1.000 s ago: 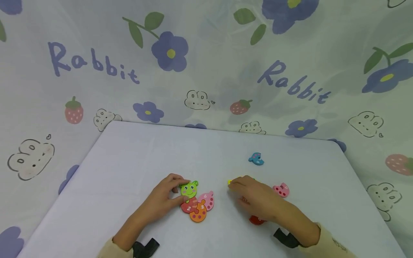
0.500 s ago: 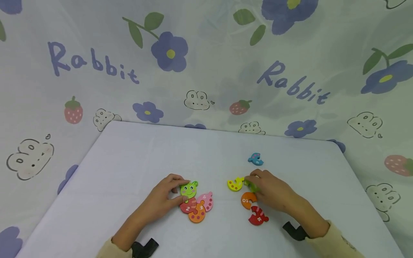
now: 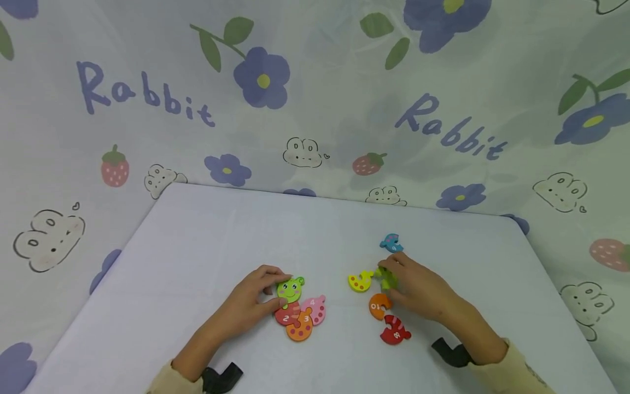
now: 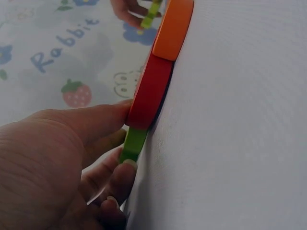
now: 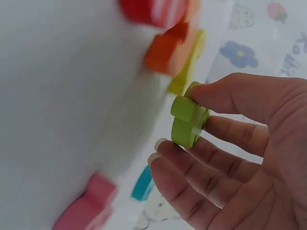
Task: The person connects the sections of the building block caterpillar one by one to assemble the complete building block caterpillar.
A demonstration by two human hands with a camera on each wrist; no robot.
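Observation:
In the head view my left hand [image 3: 248, 301] pinches the green smiling caterpillar-head puzzle piece [image 3: 289, 290], thumb at its lower side and fingertips at its top. Joined to the head are a red piece marked 2 [image 3: 285, 314], an orange piece marked 3 [image 3: 298, 329] and a pink piece marked 4 [image 3: 315, 308]. My right hand [image 3: 418, 287] holds a light green puzzle piece [image 5: 184, 122] between thumb and fingers, tilted and raised off the table in the right wrist view. Its face is mostly hidden by the hand.
Near my right hand lie loose puzzle pieces: a yellow one [image 3: 359, 282], an orange one marked 10 [image 3: 379, 305], a red one [image 3: 395, 330] and a blue one [image 3: 391, 242] farther back. Another pink piece [image 5: 86, 206] shows in the right wrist view. The white table [image 3: 236, 230] meets a printed cloth backdrop.
My right hand has moved right from over the yellow piece and picked up the light green piece, uncovering the yellow, orange and red ones. The left hand keeps its hold.

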